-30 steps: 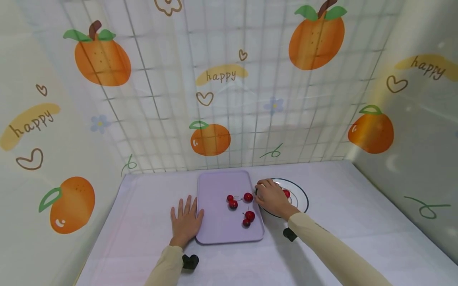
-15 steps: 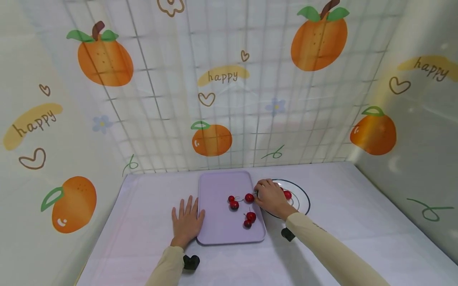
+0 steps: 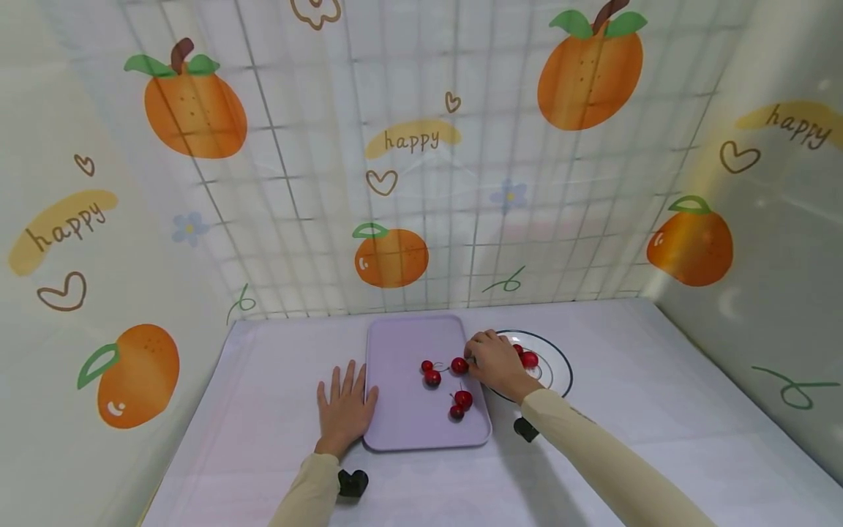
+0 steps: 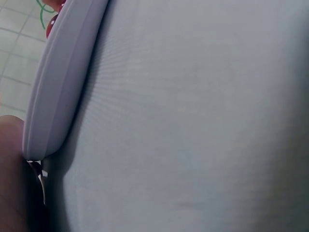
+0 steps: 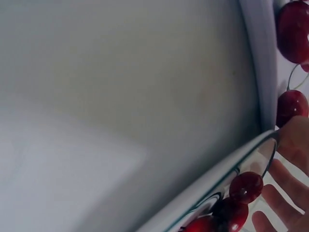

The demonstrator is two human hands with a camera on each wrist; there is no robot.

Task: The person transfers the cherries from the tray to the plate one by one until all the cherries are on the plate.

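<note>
My left hand (image 3: 344, 413) rests on the table with fingers spread, its thumb side against the left edge of a lilac tray (image 3: 402, 417). Several dark red cherries, some with stems, lie on the tray. My right hand (image 3: 495, 364) reaches over the left part of a white plate with a dark rim (image 3: 568, 373), fingers bent, tips beside a cherry (image 3: 459, 365) near the tray's right edge. In the right wrist view the fingers (image 5: 289, 181) curl beyond the plate's rim; I cannot tell whether thumb and index pinch anything. Cherries (image 5: 246, 187) lie on the plate, partly hidden by the hand in the head view.
A white cloth covers the table (image 3: 263, 366). Curtains printed with oranges (image 3: 391, 258), hearts and the word "happy" hang behind and at both sides. A black heart-shaped piece (image 3: 353, 483) shows at the left wrist, another (image 3: 525, 430) at the right.
My right hand has shifted slightly left toward the tray, uncovering more of the cherries on the plate. The left hand stays against the tray.
</note>
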